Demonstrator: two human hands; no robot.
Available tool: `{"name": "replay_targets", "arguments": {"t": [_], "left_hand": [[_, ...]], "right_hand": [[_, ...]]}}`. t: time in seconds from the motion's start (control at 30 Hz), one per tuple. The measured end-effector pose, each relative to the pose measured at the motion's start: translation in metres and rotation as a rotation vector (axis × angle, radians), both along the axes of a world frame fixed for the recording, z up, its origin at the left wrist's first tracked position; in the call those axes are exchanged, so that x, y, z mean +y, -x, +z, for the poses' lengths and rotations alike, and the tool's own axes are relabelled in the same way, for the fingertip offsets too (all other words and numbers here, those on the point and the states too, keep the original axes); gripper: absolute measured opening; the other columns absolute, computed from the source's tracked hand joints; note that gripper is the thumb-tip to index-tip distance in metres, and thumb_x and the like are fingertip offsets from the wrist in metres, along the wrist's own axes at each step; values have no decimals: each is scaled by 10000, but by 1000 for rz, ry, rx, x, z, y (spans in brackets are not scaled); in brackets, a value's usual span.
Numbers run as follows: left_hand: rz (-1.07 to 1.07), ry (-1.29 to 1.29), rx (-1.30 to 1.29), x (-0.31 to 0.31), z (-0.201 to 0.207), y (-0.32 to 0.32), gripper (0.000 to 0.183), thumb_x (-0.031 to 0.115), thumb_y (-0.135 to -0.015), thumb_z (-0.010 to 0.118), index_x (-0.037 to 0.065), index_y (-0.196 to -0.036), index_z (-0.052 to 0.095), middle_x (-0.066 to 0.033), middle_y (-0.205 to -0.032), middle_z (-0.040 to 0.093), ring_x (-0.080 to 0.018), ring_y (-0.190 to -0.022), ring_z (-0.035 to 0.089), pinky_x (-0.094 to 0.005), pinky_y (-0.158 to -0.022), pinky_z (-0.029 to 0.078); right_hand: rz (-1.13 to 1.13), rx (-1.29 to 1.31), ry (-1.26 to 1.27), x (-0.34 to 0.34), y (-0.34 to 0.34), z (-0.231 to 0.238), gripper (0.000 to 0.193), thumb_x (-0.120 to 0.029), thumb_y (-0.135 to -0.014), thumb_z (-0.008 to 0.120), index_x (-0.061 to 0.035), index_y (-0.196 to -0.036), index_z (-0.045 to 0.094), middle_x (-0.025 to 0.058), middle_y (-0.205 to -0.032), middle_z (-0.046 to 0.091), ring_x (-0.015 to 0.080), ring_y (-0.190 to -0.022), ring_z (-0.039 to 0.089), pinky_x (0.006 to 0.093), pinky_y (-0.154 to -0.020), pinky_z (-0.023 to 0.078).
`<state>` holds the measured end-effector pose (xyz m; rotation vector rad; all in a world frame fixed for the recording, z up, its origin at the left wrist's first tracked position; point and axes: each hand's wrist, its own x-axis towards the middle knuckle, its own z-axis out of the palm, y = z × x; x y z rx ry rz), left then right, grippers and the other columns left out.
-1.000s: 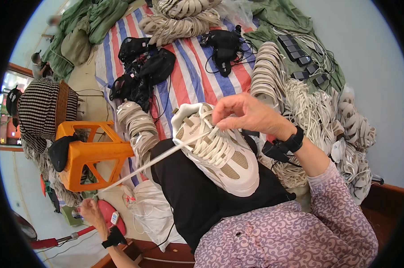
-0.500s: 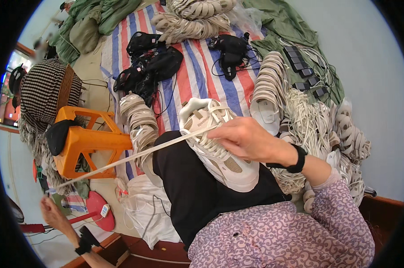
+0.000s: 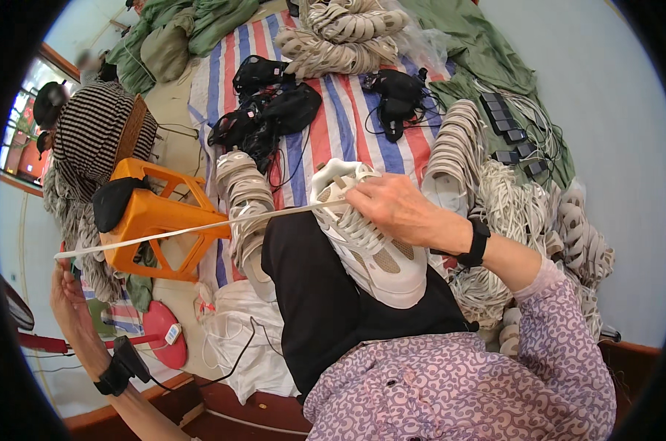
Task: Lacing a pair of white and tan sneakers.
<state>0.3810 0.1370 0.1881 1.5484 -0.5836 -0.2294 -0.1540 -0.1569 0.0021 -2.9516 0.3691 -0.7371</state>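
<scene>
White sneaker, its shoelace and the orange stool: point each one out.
white sneaker (image 3: 392, 264): head view, on its side panel.
shoelace (image 3: 200, 228): head view, mid-span of the taut lace.
orange stool (image 3: 152, 213): head view, on its top edge.

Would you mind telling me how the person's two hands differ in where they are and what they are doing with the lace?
The right hand rests on the white sneaker at the lap, pinching the flat white lace at the eyelets. The left hand is stretched far out to the side, holding the lace's free end taut. Both wear black wristbands.

A home shoe workshop: lace bundles heaped on striped tarp.
</scene>
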Motion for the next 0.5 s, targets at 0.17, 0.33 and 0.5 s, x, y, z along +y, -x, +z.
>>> {"name": "replay_targets", "arguments": {"t": [0.17,0.33,0.5], "left_hand": [[-181,261,420,-6,-1,-10,358,-29,-1001,481,-145,-1337,443,-249,-1253,603,-230,-1093,664,-248,-894,613],[-321,426,552,-13,7,-9,411,-81,-988,447,-173,-1378,358,-282,-1275,575,-285,-1126,654,-289,-930,608],[-361,490,495,-14,27,4,436,-72,-989,467,-150,-1401,349,-291,-1267,571,-285,-1113,662,-303,-911,615]], "right_hand": [[-17,54,30,7,-2,1,191,-83,-802,605,-32,-975,541,80,-868,593,274,-767,653,385,-651,507],[-7,37,-52,9,-3,7,228,-44,-778,635,-21,-973,519,100,-890,567,284,-778,646,395,-648,500],[116,-167,-403,19,-5,11,205,16,-808,632,-18,-950,488,118,-839,519,293,-761,616,399,-633,473]]}}
